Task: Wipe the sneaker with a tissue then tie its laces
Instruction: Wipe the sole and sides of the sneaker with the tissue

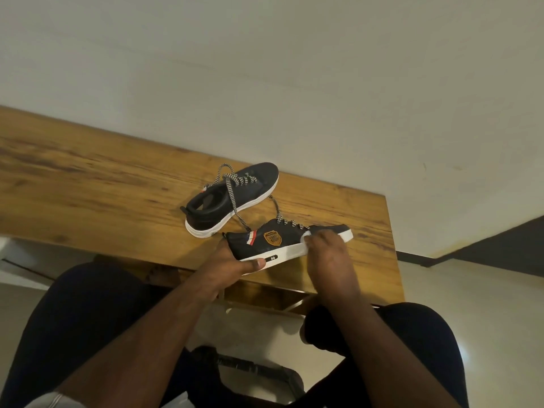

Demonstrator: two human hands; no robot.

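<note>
1. The wooden table runs from the left of the view to its right-hand corner, its far edge close against a pale wall; most of its left stretch is bare board.
2. The person sits at the near edge, dark-trousered knees either side of the gap below it, pale floor open to the right.
3. A second dark sneaker stands on its white sole mid-table, checked laces loose and trailing toward the near one.
4. The sneaker being worked on lies tipped on its side at the table's near edge — white sole toward the person, gold badge and red-white stripe showing, laces untied.
5. The left hand grips its heel end, thumb laid along the sole, fingers wrapped behind.
6. The right hand is curled over the toe end, fingers bunched and pressing a white tissue against the upper — only a sliver of tissue shows.
</note>
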